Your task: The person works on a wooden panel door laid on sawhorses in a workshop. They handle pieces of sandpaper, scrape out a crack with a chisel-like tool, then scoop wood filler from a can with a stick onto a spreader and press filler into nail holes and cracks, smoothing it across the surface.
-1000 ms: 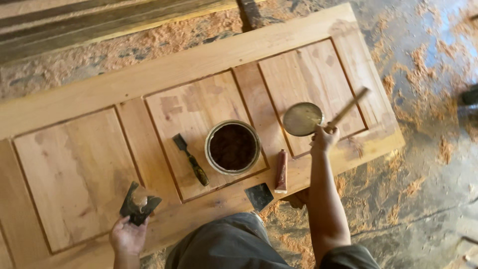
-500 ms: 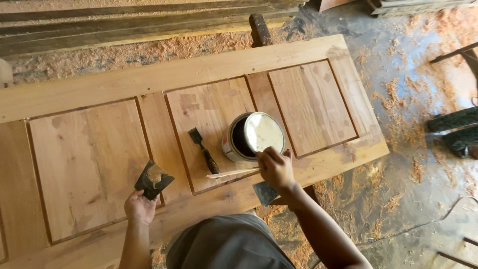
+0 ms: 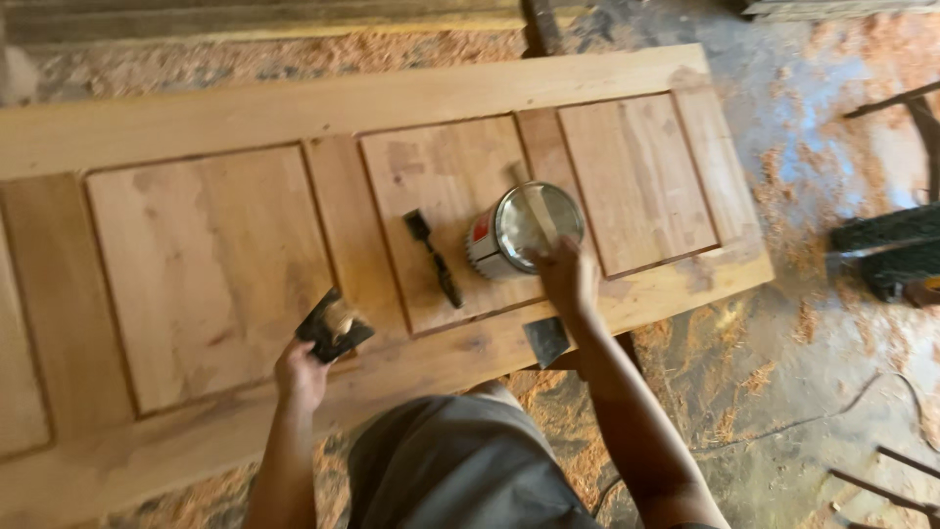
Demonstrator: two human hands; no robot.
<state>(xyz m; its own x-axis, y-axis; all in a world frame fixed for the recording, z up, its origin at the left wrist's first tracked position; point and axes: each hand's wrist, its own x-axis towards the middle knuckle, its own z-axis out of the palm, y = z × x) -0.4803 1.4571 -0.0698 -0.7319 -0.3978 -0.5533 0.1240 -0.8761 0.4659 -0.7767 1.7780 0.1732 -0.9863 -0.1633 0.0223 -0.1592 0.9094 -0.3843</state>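
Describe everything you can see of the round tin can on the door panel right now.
The tin can is a short round metal can standing upright on the middle recessed panel of the wooden door. Its shiny silver lid is on top, reflecting light; the side wall shows a white and red label. The right hand rests against its near rim, pressing a pale wooden stick across the lid. A dark-handled brush lies just left of it, not touching.

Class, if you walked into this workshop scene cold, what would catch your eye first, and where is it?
The long panelled wooden door lying flat fills most of the view. On its middle panel stands a round tin with a shiny lid, the right hand at its rim, a dark brush beside it. The left hand holds a dark pad at the near edge.
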